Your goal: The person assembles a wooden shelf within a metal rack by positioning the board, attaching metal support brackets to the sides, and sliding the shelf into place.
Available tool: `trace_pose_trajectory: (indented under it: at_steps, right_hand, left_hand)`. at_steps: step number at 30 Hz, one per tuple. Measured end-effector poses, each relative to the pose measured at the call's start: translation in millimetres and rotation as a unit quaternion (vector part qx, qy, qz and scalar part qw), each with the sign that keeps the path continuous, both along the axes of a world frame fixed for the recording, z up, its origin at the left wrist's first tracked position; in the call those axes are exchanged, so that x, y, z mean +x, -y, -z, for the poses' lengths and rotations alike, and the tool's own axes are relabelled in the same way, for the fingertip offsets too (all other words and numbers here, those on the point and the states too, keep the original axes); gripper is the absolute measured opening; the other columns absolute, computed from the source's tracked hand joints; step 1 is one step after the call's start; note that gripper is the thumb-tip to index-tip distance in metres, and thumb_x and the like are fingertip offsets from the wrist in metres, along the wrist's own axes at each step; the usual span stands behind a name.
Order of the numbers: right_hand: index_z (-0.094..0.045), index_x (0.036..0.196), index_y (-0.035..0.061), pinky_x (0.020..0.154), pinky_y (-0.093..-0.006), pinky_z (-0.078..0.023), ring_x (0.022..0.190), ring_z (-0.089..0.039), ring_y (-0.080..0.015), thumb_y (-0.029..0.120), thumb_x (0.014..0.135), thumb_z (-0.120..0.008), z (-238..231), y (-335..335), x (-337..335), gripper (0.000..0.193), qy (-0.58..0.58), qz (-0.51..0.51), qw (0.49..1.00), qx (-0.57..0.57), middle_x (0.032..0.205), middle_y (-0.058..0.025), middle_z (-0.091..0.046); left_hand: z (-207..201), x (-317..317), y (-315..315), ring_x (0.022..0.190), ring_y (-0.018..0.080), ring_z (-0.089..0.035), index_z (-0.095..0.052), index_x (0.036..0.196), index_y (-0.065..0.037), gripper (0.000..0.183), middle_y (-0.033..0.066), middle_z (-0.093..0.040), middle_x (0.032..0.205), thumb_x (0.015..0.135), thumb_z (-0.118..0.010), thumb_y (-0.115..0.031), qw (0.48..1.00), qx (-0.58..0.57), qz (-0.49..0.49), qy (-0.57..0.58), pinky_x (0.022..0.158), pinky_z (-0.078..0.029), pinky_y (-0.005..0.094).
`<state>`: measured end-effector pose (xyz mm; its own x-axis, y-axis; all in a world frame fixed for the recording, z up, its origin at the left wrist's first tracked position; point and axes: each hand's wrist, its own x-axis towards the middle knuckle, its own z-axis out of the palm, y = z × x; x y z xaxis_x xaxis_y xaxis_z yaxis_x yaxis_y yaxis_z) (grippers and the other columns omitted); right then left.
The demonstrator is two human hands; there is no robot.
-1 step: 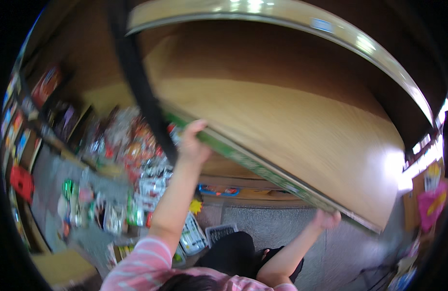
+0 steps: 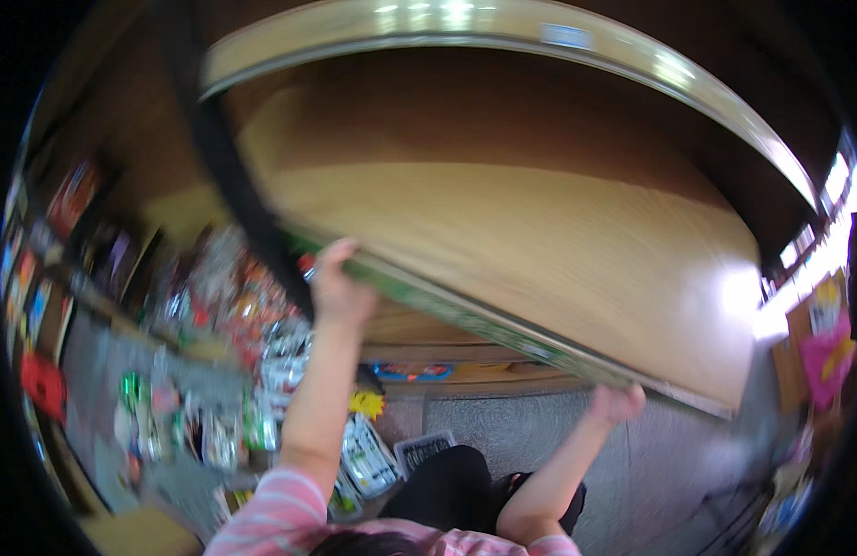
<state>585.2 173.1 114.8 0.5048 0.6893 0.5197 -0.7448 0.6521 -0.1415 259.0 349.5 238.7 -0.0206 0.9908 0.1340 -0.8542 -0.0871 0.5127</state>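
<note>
A wide wooden shelf board (image 2: 539, 250) slants across the middle, its right front corner lower than its left. Along its front edge runs a green strip (image 2: 465, 324). My left hand (image 2: 343, 289) is closed on that edge near the left end, beside a dark upright post (image 2: 232, 167). Farther right, my right hand (image 2: 618, 403) grips the same edge close to the right corner. The fingers beneath the board are hidden from view.
Above is another curved-looking shelf (image 2: 502, 28). Packaged goods (image 2: 247, 287) lie on a low shelf at left, with more packs (image 2: 215, 431) on the floor. A black basket (image 2: 424, 451) stands by my knees. Boxes and a pink bag (image 2: 824, 361) are at right.
The view has turned slightly, so the board and upper shelf both look less slanted. My two hands keep their hold on the board's edge.
</note>
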Motion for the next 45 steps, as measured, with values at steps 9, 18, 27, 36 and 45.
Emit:
trace_pose_trajectory:
  at_steps: [9,18,27,36,45]
  right_hand:
    - [-0.036,0.118,-0.0038,0.092,-0.0409,-0.036,0.106,-0.046,-0.0301,0.001,0.059,-0.053,-16.5,-49.5,-7.4,0.061,-0.059,0.004,0.998,0.029,0.114,-0.0167,-0.047]
    - [-0.037,0.116,-0.0051,0.089,-0.0404,-0.038,0.103,-0.048,-0.0305,0.003,0.059,-0.056,-29.4,-70.3,16.0,0.061,-0.049,-0.02,0.998,0.046,0.11,-0.0178,-0.049]
    - [-0.037,0.118,-0.0037,0.092,-0.0474,-0.034,0.109,-0.042,-0.0322,0.009,0.064,-0.046,-51.0,-47.6,70.5,0.055,-0.036,0.032,0.997,-0.055,0.117,-0.0178,-0.044]
    - [-0.043,0.114,0.0,0.089,-0.0416,-0.036,0.102,-0.047,-0.0262,0.023,0.083,-0.047,-151.1,-71.5,84.8,0.039,-0.007,0.324,0.929,-0.178,0.114,-0.0139,-0.048]
    - [-0.041,0.116,-0.001,0.093,-0.0438,-0.031,0.106,-0.044,-0.0292,0.022,0.086,-0.044,-162.4,-85.8,127.9,0.038,0.093,0.25,0.953,-0.144,0.119,-0.0158,-0.043]
  left_hand:
    - [0.3,-5.7,-4.5,0.106,0.022,-0.042,-0.041,0.116,-0.008,0.052,0.0052,-0.046,0.113,0.071,-0.058,-0.027,0.99,0.073,0.078,-0.088,0.092,-0.032,0.0378]
    - [6.3,6.4,-7.3,0.106,0.024,-0.042,-0.043,0.114,-0.009,0.049,0.0069,-0.046,0.114,0.071,-0.055,-0.029,0.99,0.107,0.018,-0.089,0.092,-0.033,0.0407]
    - [-11.0,49.6,-2.0,0.096,0.0232,-0.047,-0.047,0.105,-0.006,0.044,0.0064,-0.052,0.101,0.066,-0.054,-0.026,0.992,0.027,-0.109,-0.064,0.086,-0.036,0.0356]
    - [-34.8,62.2,6.8,0.094,0.0214,-0.05,-0.051,0.099,-0.006,0.034,0.0072,-0.054,0.099,0.073,-0.053,-0.028,0.995,0.101,-0.004,0.005,0.085,-0.038,0.0365]
    - [-45.4,98.7,11.0,0.082,0.0093,-0.046,-0.049,0.088,-0.006,0.02,-0.0001,-0.049,0.085,0.073,-0.061,-0.011,0.981,0.17,-0.033,0.089,0.078,-0.038,0.0269]
